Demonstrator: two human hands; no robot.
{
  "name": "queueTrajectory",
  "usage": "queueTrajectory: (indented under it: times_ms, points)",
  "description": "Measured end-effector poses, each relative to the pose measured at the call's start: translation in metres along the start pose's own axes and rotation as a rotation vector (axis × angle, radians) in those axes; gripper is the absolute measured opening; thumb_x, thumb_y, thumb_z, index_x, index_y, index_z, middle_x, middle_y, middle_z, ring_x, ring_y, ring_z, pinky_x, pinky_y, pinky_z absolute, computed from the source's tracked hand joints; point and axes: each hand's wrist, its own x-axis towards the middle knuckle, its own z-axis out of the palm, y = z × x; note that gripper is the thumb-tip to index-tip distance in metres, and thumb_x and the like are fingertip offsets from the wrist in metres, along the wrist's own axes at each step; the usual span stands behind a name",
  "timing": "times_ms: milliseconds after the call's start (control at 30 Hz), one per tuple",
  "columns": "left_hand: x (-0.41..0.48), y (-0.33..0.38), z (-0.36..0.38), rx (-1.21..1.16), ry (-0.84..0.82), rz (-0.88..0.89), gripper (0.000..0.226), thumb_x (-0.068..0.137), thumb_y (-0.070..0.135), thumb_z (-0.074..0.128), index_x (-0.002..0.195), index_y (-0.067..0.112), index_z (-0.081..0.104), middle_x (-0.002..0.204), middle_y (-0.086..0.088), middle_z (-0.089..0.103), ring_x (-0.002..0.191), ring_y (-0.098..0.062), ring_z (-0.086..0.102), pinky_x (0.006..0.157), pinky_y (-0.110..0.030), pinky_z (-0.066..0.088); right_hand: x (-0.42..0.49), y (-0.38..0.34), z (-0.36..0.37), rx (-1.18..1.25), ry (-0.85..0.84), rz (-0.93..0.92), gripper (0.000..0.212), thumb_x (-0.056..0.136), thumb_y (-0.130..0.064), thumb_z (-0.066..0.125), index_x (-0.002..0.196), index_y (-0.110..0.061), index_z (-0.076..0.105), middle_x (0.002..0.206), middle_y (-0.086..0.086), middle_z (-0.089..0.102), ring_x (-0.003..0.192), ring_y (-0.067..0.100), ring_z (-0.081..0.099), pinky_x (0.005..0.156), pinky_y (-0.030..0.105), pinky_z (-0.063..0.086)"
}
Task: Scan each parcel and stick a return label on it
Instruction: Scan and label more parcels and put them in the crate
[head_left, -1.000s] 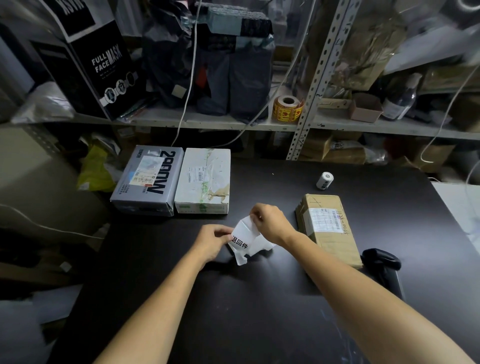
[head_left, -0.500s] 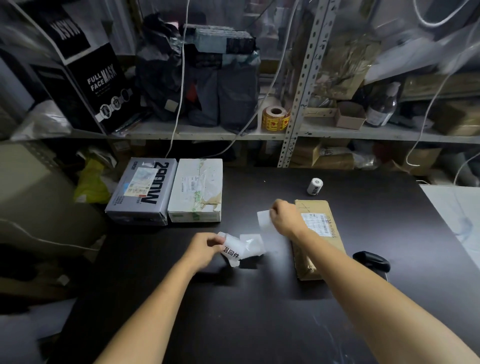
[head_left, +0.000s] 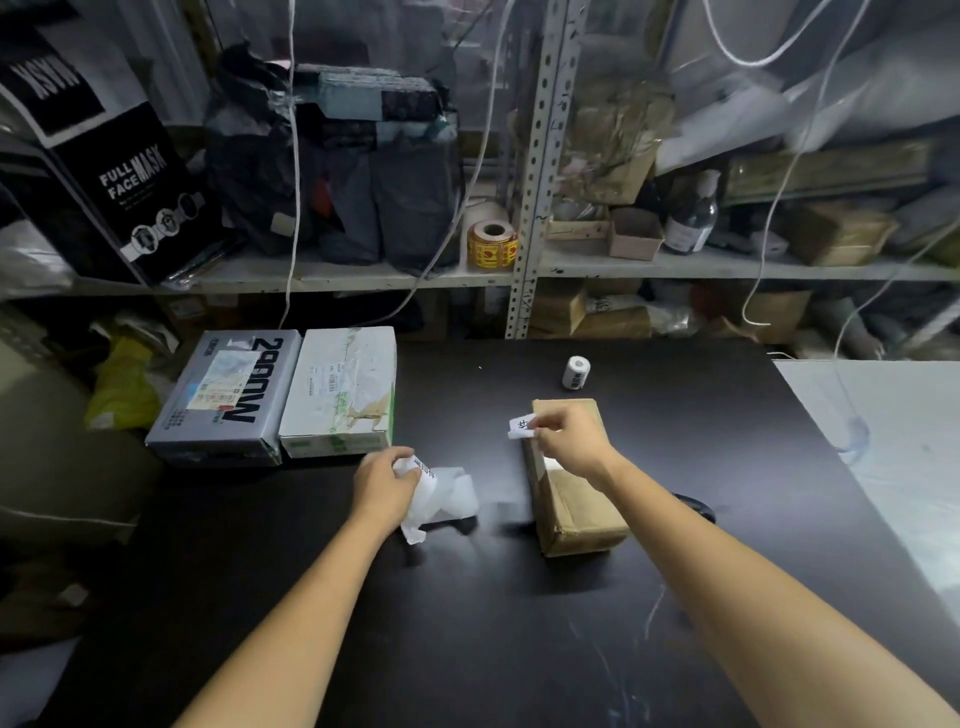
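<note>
Brown cardboard parcel lies lengthwise on the black table, right of centre, and the sticking step has now reached it. A second ago both hands were together in front of the person, working a sticker off its paper. Since then the right hand has travelled to the parcel's far end, where thumb and fingertips pinch the small white return label with black print. The label sits at the parcel's far left corner and juts past the edge; I cannot tell whether any of it is pressed down yet. The left hand has stayed low on the table to the left, well apart from the parcel, fingers curled round the crumpled white backing strip, which trails onto the table. So the label looks peeled free and about to be laid, and what is left for this parcel is probably pressing it flat on the top face, clear of the shipping label that the right wrist now hides. The grey printed box and the white taped box sit side by side, touching, at the far left, and neither shows such a sticker. The black handheld scanner peeks out behind the right forearm, and a small white label roll stands beyond the parcel.
</note>
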Motion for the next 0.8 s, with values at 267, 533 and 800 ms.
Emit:
queueTrajectory:
  times_ms: [267,533,800]
  points:
    - [-0.022,0.056,0.093,-0.092,-0.210,0.045,0.023,0.091,0.018,0.063,0.114,0.019,0.065,0.108,0.000,0.067,0.095,-0.015,0.061,0.087,-0.025,0.047,-0.020,0.056,-0.049,0.029,0.022,0.111,0.020,0.085,-0.024,0.073,0.100,-0.012,0.076,0.110,-0.004,0.072,0.102,0.012,0.064,0.090,0.028,0.050]
    - [-0.033,0.081,0.161,-0.216,-0.263,-0.068,0.038,0.081,0.007,0.068,0.107,0.029,0.052,0.097,0.005,0.059,0.098,-0.021,0.062,0.087,-0.046,0.055,-0.029,0.097,-0.066,0.123,0.145,0.110,0.015,0.088,-0.018,0.072,0.102,-0.020,0.068,0.096,-0.003,0.071,0.087,0.007,0.067,0.078,0.026,0.054]
    - [-0.026,0.070,0.167,-0.292,-0.291,-0.153,0.046,0.084,0.005,0.071,0.114,0.032,0.048,0.105,0.005,0.059,0.104,-0.021,0.061,0.088,-0.046,0.057,-0.030,0.118,-0.067,0.385,0.083,0.223,0.010,0.087,0.003,0.067,0.092,-0.005,0.063,0.092,0.013,0.071,0.081,0.021,0.074,0.068,0.035,0.062]
